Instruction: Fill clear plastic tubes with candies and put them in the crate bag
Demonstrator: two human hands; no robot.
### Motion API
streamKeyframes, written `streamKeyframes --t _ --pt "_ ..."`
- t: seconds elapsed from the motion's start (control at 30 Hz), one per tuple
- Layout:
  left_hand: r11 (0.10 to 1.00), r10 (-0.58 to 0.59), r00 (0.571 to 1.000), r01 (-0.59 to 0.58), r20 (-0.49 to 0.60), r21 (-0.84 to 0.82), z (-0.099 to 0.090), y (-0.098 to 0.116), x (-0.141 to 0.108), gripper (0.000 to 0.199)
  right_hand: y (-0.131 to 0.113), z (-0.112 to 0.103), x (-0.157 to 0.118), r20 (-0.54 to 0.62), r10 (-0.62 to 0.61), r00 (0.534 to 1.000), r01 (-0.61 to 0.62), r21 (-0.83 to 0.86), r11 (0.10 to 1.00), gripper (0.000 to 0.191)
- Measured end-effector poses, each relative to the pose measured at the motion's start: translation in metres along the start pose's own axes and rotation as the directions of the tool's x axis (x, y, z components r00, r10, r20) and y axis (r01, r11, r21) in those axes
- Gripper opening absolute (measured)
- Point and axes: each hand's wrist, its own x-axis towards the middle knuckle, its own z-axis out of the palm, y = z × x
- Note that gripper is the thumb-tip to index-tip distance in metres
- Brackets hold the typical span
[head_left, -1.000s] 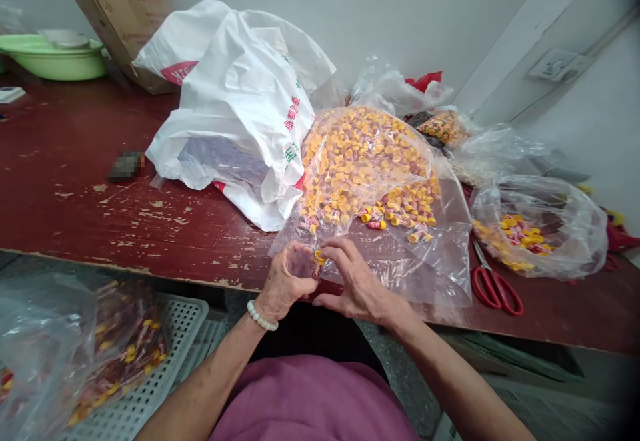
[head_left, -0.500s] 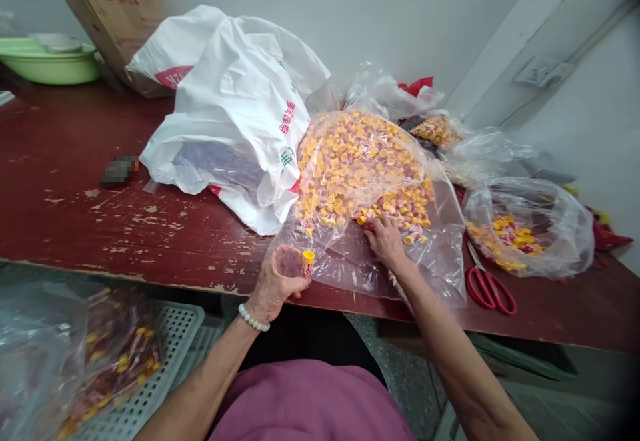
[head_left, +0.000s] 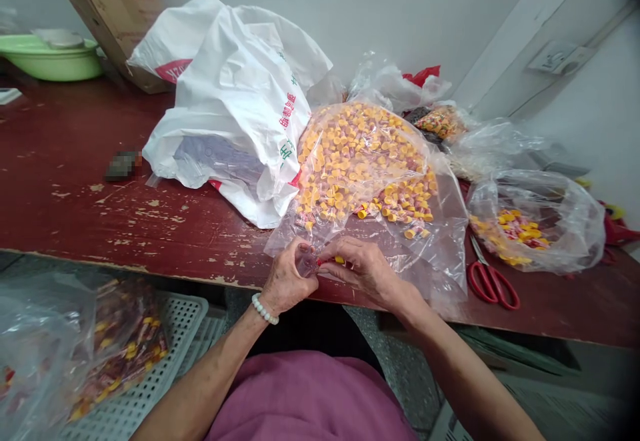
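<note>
In front of me, at the table's near edge, my left hand [head_left: 291,277] is curled around a small clear plastic piece [head_left: 305,260]; its exact kind cannot be made out. Fingertips of my right hand [head_left: 365,269] pinch a small red-and-white piece with a yellow cap [head_left: 339,260], mostly hidden by the fingers. The two hands almost meet, the capped piece pointing toward the clear plastic. Just beyond them lies a large clear plastic bag [head_left: 440,254] with many similar yellow-capped pieces [head_left: 360,154], some spilling at its mouth.
Red-handled scissors [head_left: 493,284] lie right of the large bag, beside a smaller open bag [head_left: 575,227] of capped pieces. A white sack [head_left: 230,94] stands at left. Below the table edge, a white crate [head_left: 183,321] holds bagged, filled items [head_left: 125,347].
My right hand has come back from the pile to my left hand, carrying a yellow-capped piece. The capped piece seen upright at my left fingers no longer shows there.
</note>
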Motion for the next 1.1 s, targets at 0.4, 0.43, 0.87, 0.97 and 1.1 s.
streamKeyframes --t 0.4,0.43,0.87,0.97,1.1 --pt "0.939 -0.255 0.967 0.247 -0.002 -0.240 0.001 -0.004 -0.001 0.043 0.008 0.023 -0.013 -0.045 -0.076 0.996 0.060 -0.298 0.953 0.071" --pt "0.927 -0.279 0.960 0.270 0.003 -0.261 0.002 -0.003 -0.002 0.043 0.007 0.028 -0.012 -0.024 -0.075 0.997 0.062 -0.337 0.940 0.072" --pt "0.779 -0.476 0.879 0.429 0.014 -0.458 -0.002 -0.013 0.001 0.047 0.112 -0.008 0.014 -0.370 0.320 0.872 -0.440 -0.306 0.844 0.013" --pt "0.826 -0.440 0.898 0.398 -0.015 -0.399 -0.001 -0.017 0.000 0.048 0.144 -0.012 0.020 -0.412 0.363 0.835 -0.512 -0.345 0.786 0.015" --pt "0.944 -0.233 0.965 0.195 -0.117 -0.267 0.004 -0.029 0.000 0.044 0.156 -0.010 0.022 -0.476 0.409 0.779 -0.587 -0.322 0.743 0.013"
